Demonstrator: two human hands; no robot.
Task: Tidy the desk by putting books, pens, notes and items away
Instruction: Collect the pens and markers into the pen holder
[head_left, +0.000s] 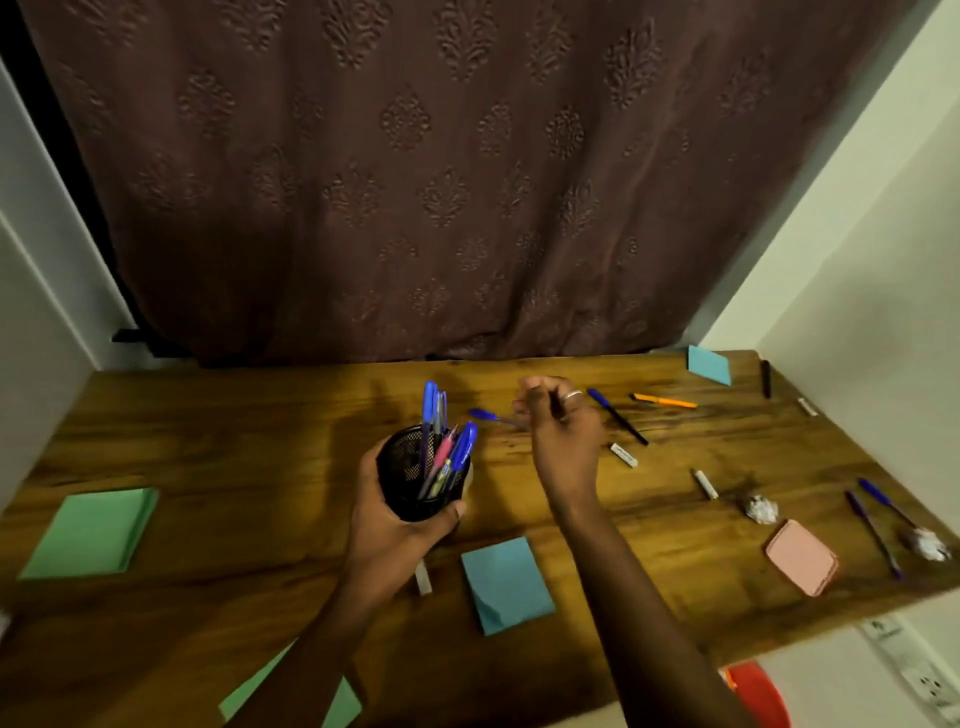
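the left hand grips the black mesh pen cup (stuffed with pens) at mid tabletop, while the right hand beside it seems, through blur, to pinch a blue pen in curled fingers.

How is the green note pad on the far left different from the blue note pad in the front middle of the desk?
The green note pad looks larger than the blue note pad. The green one lies near the left edge of the desk, the blue one near its front middle. Both lie flat, untouched.
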